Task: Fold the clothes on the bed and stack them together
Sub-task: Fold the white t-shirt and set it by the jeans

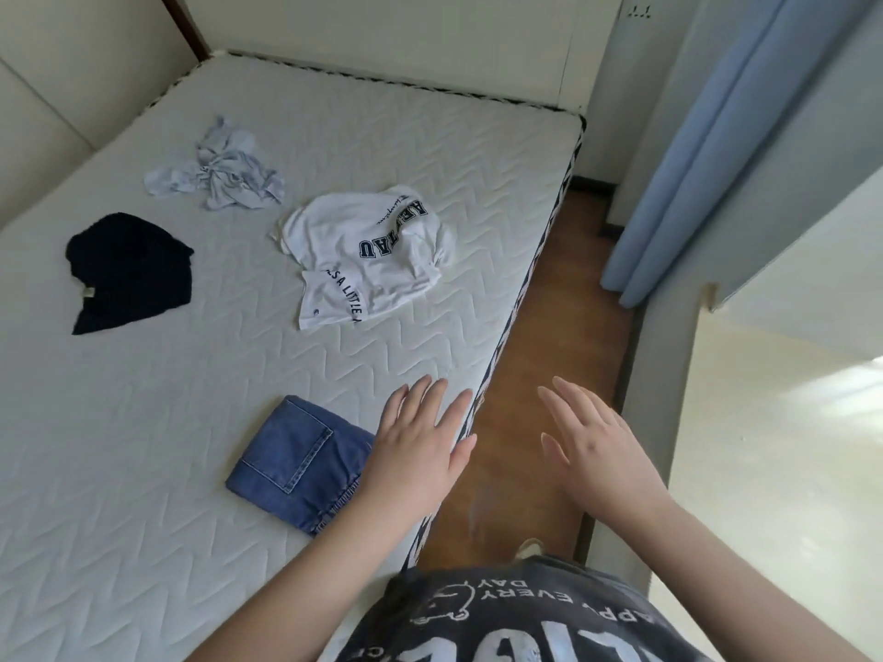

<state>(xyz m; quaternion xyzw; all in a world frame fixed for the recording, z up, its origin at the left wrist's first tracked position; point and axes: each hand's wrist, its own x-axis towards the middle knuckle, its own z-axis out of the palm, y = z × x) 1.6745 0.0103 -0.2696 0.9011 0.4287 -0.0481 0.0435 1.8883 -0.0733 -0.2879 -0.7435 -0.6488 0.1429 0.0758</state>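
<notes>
Four garments lie on a bed [143,470] with a white quilted mattress, seen from above by someone standing at its right edge. Folded blue denim jeans [298,463], a back pocket facing up, sit nearest the person, at about 7 o'clock from the middle of the view, close to the mattress edge. A crumpled white T-shirt [368,253] with dark lettering lies further up the bed, at 12 o'clock from the jeans and well apart from them. A bunched pale blue shirt [220,167] rests at 11 o'clock from the white one, near it. A rumpled black garment [129,272] lies at 9 o'clock from the white T-shirt, toward the far side of the mattress.

Both hands reach forward, palms down, fingers straight and spread, holding nothing. The left hand [420,444] is over the mattress edge, just beside the right end of the jeans; whether it touches them cannot be told. The right hand [592,446] is over the brown wooden floor [549,336] beside the bed. A blue curtain [707,150] hangs at 2 o'clock.
</notes>
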